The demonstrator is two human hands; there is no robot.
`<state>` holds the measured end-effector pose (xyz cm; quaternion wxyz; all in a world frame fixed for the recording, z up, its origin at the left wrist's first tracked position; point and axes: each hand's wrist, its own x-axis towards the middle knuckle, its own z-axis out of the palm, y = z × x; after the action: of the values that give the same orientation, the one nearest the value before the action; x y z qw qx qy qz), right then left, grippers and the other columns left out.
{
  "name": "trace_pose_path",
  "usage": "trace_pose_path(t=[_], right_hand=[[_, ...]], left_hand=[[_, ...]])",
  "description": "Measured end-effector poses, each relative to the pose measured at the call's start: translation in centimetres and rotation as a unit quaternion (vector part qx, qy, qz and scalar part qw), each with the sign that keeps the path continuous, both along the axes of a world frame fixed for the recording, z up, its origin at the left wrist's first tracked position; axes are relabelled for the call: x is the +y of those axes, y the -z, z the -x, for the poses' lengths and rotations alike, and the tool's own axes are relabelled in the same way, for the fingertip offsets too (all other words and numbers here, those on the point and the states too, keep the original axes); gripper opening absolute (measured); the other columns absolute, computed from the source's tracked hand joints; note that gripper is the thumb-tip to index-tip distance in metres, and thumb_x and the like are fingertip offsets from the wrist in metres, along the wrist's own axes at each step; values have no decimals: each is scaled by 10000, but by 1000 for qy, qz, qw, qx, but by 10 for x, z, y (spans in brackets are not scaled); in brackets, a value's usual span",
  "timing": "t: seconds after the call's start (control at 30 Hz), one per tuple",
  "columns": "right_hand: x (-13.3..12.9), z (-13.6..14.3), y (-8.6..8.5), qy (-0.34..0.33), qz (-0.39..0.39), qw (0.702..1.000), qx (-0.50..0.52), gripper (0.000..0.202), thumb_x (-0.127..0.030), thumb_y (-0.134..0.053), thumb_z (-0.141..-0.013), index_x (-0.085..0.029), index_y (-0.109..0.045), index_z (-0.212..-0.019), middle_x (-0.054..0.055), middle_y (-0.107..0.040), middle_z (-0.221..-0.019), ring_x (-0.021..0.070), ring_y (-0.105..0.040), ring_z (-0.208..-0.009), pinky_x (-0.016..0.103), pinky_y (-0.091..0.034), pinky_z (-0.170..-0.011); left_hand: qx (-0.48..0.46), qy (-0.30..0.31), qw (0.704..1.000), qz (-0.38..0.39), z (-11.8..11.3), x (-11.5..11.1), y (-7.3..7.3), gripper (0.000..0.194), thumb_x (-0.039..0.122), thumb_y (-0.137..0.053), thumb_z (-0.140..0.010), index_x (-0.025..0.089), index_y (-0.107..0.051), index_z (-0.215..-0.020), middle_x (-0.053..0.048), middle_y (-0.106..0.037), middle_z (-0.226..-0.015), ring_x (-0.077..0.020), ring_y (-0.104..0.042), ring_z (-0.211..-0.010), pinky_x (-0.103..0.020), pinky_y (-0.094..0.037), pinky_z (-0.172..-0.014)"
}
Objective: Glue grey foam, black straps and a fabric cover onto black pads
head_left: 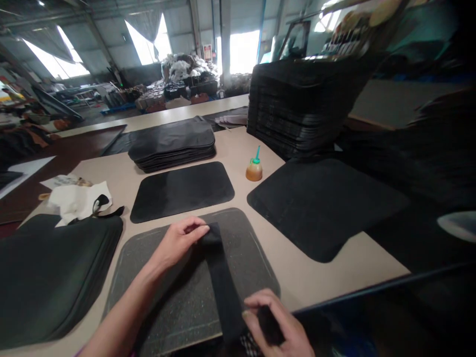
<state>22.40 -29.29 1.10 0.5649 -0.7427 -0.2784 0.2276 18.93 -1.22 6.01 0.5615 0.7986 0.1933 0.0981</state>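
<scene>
A long black strip (222,277) stretches over a worn grey board (167,297) with rounded corners. My left hand (182,240) pinches the strip's far end between thumb and fingers, above the board. At the near edge, my right hand (273,325) is curled beside the strip's lower end, with a dark object (269,325) within its fingers; what that object is cannot be made out. A single flat black sheet (182,191) lies just beyond the board.
Stacks of black sheets stand behind (173,141), at the left (55,277) and at the back right (297,104). An amber bottle (254,170) with a green nozzle is upright near another black sheet (323,203). White crumpled material (80,201) lies at the left.
</scene>
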Motion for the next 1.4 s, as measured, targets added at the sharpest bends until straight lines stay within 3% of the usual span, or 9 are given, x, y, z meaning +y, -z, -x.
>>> trace_pose_path(t=[0.07, 0.17, 0.23, 0.3, 0.47, 0.6, 0.73, 1.1, 1.4], right_hand=[[2, -6, -10, 48, -4, 999, 15, 338, -427, -672, -888, -247, -667, -1174, 75, -689, -1147, 217, -667, -987, 257, -547, -860], [15, -5, -21, 35, -3, 992, 124, 719, -416, -681, -874, -312, -379, -1517, 86, -530, -1455, 209, -676, -966, 292, -584, -782], [23, -1, -23, -22, 1, 987, 160, 764, -414, -679, -864, -310, -340, -1541, 88, -552, -1431, 213, -684, -929, 308, -591, -747], [27, 2, -20, -61, 20, 987, 148, 640, -422, -671, -863, -259, -481, -1453, 83, -662, -1258, 238, -686, -963, 330, -583, -816], [20, 2, -7, -61, 52, 994, 76, 400, -479, -611, -895, -212, -651, -1190, 80, -718, -1086, 262, -688, -1010, 323, -548, -897], [14, -4, -3, -81, 32, 994, 68, 381, -475, -521, -978, -236, -591, -1267, 87, -694, -1208, 243, -676, -1093, 288, -532, -911], [18, -8, 0, -93, 14, 993, 66, 412, -457, -455, -1022, -217, -491, -1355, 113, -697, -1199, 228, -690, -1017, 309, -528, -915], [21, -11, 6, -107, 33, 991, 70, 413, -401, -484, -1004, -217, -463, -1373, 111, -707, -1163, 218, -700, -953, 326, -529, -911], [26, -9, -2, -73, 47, 994, 65, 387, -300, -531, -941, -227, -506, -1321, 94, -712, -1155, 235, -691, -1068, 369, -540, -954]], left_hand=[[3, 37, 999, 14, 16, -10, -23, 235, 417, -671, -926, 185, -710, -948, 0, -625, -826, -126, -530, -740, -238, -402, -678], [-5, 84, 996, 36, 37, -25, -50, 219, 391, -670, -938, 181, -712, -893, -5, -616, -809, -119, -525, -721, -237, -408, -661], [-18, 77, 996, 50, 46, -28, -59, 216, 385, -683, -931, 177, -710, -879, -6, -609, -793, -110, -511, -689, -231, -397, -625], [-30, 35, 997, 61, 46, -25, -59, 215, 396, -697, -920, 182, -708, -914, 1, -601, -770, -100, -493, -652, -222, -376, -583], [-29, -49, 998, -29, 11, 9, -18, 268, 450, -665, -921, 195, -706, -994, 7, -627, -758, -115, -533, -657, -222, -404, -598], [-23, -36, 980, -196, -26, 34, 32, 234, 410, -615, -932, 206, -730, -932, -32, -692, -906, -179, -632, -839, -278, -469, -762], [-4, -36, 963, -266, -44, 40, 60, 181, 362, -623, -928, 238, -753, -900, -37, -669, -886, -206, -629, -862, -310, -448, -803], [32, -51, 927, -370, -52, 39, 75, 105, 326, -648, -949, 231, -689, -927, -23, -689, -945, -199, -646, -887, -289, -456, -789], [45, -29, 864, -500, -49, 22, 67, 136, 275, -581, -984, 225, -662, -1082, -102, -638, -1111, -272, -536, -1075, -372, -439, -843]])
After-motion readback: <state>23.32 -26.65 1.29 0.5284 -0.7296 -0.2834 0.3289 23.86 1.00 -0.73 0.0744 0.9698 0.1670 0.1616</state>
